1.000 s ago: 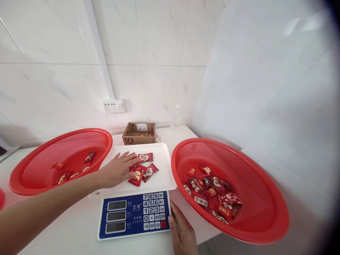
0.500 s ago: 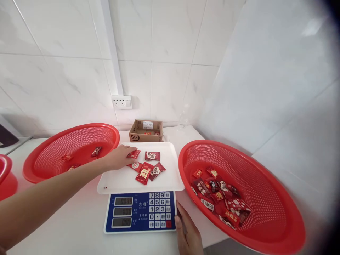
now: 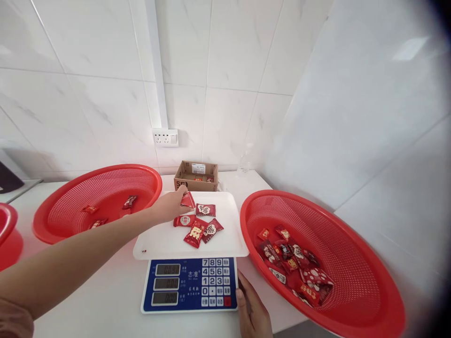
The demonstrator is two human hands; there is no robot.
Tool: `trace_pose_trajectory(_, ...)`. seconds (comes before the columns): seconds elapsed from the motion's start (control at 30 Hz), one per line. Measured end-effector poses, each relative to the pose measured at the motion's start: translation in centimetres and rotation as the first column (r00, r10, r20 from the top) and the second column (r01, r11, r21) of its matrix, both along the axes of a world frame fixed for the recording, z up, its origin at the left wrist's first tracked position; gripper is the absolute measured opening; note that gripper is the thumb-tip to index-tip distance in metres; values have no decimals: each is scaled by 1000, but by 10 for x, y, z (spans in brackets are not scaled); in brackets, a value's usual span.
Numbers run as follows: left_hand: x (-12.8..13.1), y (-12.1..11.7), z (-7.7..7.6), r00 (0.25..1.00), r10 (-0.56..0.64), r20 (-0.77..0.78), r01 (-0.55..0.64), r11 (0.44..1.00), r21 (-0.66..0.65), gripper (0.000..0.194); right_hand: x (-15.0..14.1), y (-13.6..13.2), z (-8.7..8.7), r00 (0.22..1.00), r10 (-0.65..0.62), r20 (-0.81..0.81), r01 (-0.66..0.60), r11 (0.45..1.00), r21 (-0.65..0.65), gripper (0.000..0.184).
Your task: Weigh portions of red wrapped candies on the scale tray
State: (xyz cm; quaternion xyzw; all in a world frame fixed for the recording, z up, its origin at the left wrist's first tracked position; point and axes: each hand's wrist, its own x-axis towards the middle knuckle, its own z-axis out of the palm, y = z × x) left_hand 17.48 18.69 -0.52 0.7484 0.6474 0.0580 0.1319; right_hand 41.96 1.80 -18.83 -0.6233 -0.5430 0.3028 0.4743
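Observation:
A red candy packet (image 3: 188,200) is pinched in my left hand (image 3: 172,206), over the back left of the white weighing tray (image 3: 160,241). Several other wrapped candies lie together on the tray, among them a dark red packet (image 3: 206,210) and a bright red one (image 3: 194,234). The tray sits on a digital scale (image 3: 192,286) with a blue panel, number keys and three small displays. Low on the right, my right hand (image 3: 254,307) is closed around the scale's right edge, thumb near the panel; part of its fingers is hidden.
Red mesh baskets stand on both sides: the right basket (image 3: 355,263) holds several candies, the left basket (image 3: 88,188) a few. Another red container (image 3: 7,234) is cut off at the left edge. Behind the tray is a small cardboard box (image 3: 192,185), near the tiled wall.
My left hand has moved a little up and right, lifting the red candy packet off the pile. The top display's digits have changed. My right hand stays at the scale's edge.

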Motion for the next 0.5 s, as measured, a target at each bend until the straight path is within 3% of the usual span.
trace_pose_trajectory(0.13, -4, -1, -1, 998, -62, 14, 62, 998, 7, 75, 0, 0, 3, 1000, 5, -11, -5, 1000, -2, 47)
trace_pose_trajectory(0.23, -25, 3, -3, 998, -45, -33, 47, 997, 63, 80, 1, 0, 3, 1000, 1, 6, -1, 1000, 1, 47)
trace_pose_trajectory(0.37, -81, 6, -7, 981, 126, -148, -100, 980, 171, 73, 3, 1, -6, 998, -9, 55, 8, 1000, 18, 48)
trace_pose_trajectory(0.5, -155, -11, -3, 890, 385, -247, -336, 917, 216, 71, 7, 4, -20, 992, -18, 127, 10, 998, 62, 49)
